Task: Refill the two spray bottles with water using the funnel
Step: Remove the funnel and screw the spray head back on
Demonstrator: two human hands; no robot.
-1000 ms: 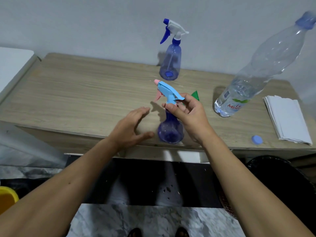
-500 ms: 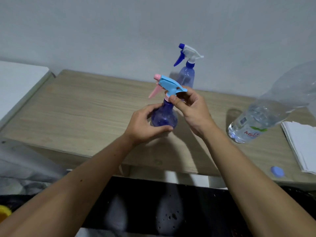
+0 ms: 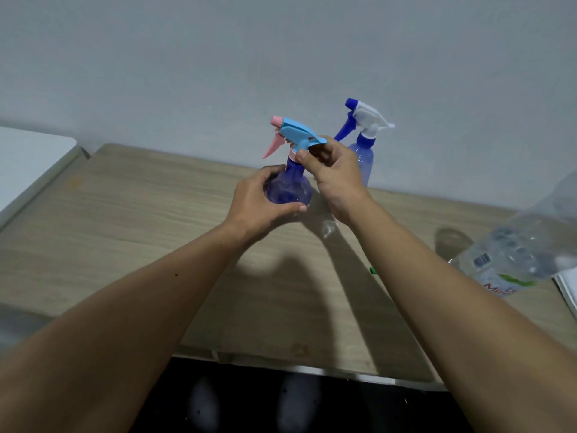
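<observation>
A round purple spray bottle (image 3: 290,190) is held up above the wooden table (image 3: 125,232). My left hand (image 3: 259,206) wraps around its belly. My right hand (image 3: 332,173) pinches the collar under its light-blue and pink trigger head (image 3: 296,135). Behind my right hand stands the second spray bottle (image 3: 362,157), blue with a white and dark-blue head, against the wall. Only a small tip of the green funnel (image 3: 372,270) shows beside my right forearm; the rest is hidden.
A large clear water bottle (image 3: 518,260) stands blurred at the right, partly out of frame. A corner of white paper napkins (image 3: 568,289) lies at the right edge. A white surface (image 3: 28,164) adjoins the table on the left.
My left hand closed around the purple bottle's belly, and both hands have raised it off the table. The view has tilted upward, so the blue cap is out of frame.
</observation>
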